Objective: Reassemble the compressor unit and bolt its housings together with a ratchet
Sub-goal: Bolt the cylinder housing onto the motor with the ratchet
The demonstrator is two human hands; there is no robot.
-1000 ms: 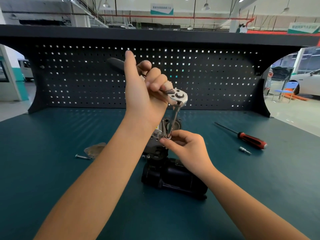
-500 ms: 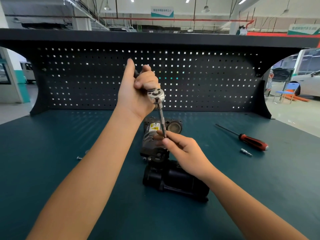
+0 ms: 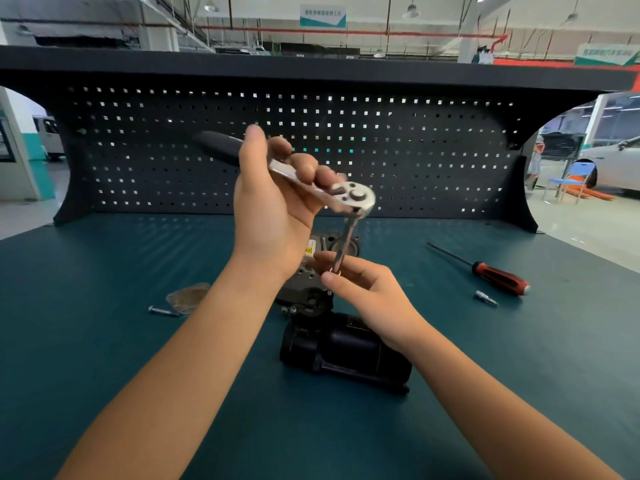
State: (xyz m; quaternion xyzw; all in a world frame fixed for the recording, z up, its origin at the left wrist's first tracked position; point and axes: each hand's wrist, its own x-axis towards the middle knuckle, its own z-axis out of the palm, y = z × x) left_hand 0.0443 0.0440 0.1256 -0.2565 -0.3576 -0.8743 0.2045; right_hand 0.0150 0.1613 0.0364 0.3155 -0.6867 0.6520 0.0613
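A vehicle workshop: a pegboard-backed workbench [image 3: 104, 341], a screwdriver [image 3: 491, 271], and parked cars [image 3: 613, 164] in the hall behind.

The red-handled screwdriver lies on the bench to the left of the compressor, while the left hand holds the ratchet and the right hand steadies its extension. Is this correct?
Not quite. In the head view the red-handled screwdriver lies to the right of the compressor, not the left. The rest holds: the left hand holds the ratchet, and the right hand steadies its extension.
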